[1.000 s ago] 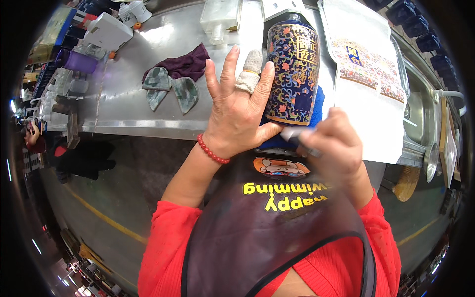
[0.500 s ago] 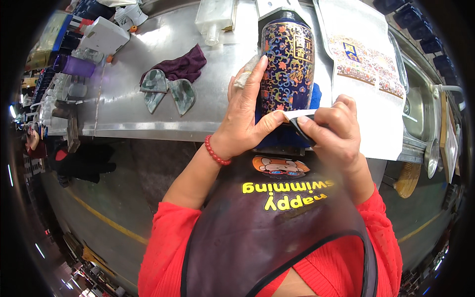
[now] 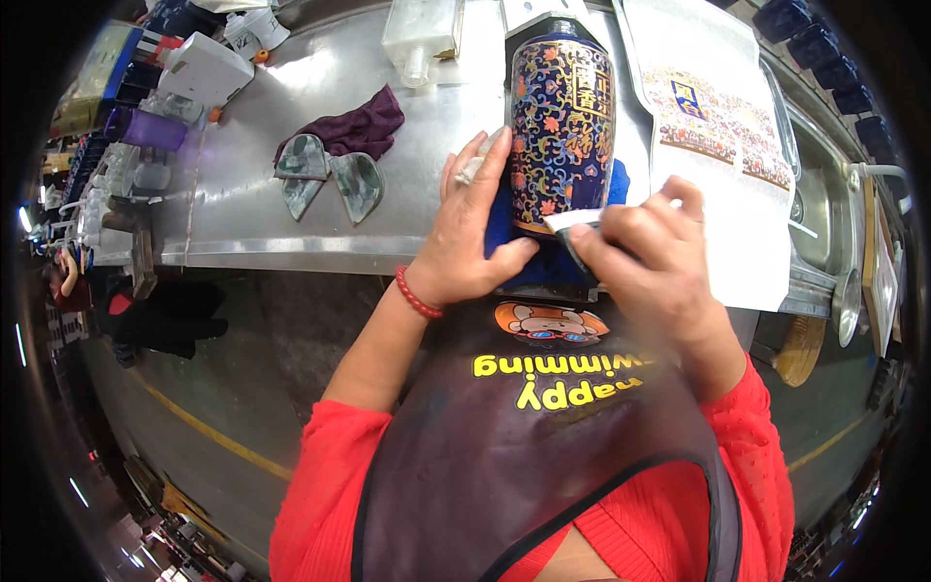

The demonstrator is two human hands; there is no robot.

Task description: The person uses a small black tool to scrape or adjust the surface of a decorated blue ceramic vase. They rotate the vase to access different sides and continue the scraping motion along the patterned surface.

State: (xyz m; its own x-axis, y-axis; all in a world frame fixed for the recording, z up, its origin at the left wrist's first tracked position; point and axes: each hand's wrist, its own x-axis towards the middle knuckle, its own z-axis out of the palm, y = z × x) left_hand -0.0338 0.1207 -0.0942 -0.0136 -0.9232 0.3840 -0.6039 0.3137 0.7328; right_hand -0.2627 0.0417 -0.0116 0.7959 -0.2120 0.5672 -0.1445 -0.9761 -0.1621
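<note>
A dark blue bottle (image 3: 561, 136) with a colourful floral pattern and gold characters lies on a blue cloth (image 3: 499, 218), its neck pointing away from me. My left hand (image 3: 470, 228) rests along the bottle's left side, fingers stretched and thumb apart near the base. A whitish crumpled piece (image 3: 468, 170) sits at its fingers; whether it is a finger wrap I cannot tell. My right hand (image 3: 659, 247) pinches a thin flat scraper (image 3: 572, 233), white on top and dark along one edge, at the bottle's base end. My fingers partly cover the scraper.
Left on the metal table (image 3: 233, 209) lie a purple cloth (image 3: 354, 121) and two green mottled half-round pieces (image 3: 356, 189). A clear bottle (image 3: 419, 39) lies behind. To the right is a printed white sheet (image 3: 722, 213), then a sink (image 3: 824, 204).
My left thumb has come away from the white strip and the left hand has slid slightly down and left. My right hand has shifted a little left with the scraper.
</note>
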